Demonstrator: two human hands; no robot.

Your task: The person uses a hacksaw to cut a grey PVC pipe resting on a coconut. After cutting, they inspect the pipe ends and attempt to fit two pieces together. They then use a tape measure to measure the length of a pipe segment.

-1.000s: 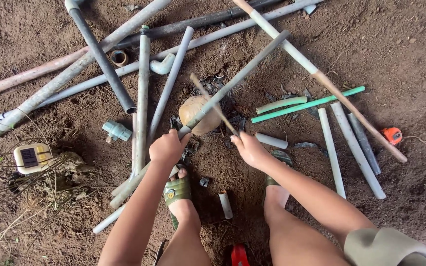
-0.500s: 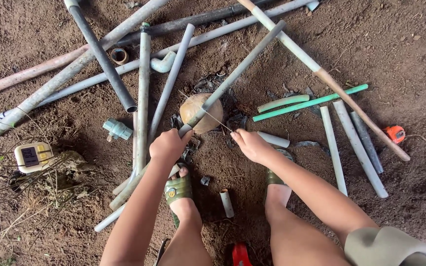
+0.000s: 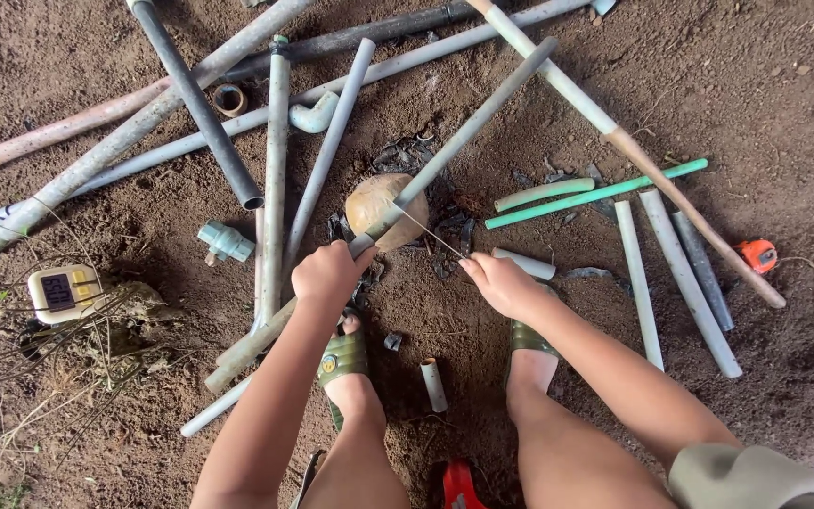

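We look down on our own two hands at work over bare brown dirt. Our left hand is curled shut around a long grey pipe, gripping it near its lower end, where it rests across a rounded tan stone; the pipe runs from the grip up and to the right, tilted across the heap. Our right hand is closed on the near end of a thin blade — its fingers pinched tight, the blade slanting up-left to meet the pipe just above the stone.

Our feet in green sandals sit just below the hands, with a short white pipe offcut lying between them and a red object at the bottom edge.

Around us lie many more pipes: a dark pipe crossing the upper left, a pale elbow fitting, a green pipe to the right, and a pipe with a wooden handle slanting down toward an orange tape measure. A pale green valve fitting lies left of the hands, and farther left — well apart — a small white digital device sits on dry twigs.
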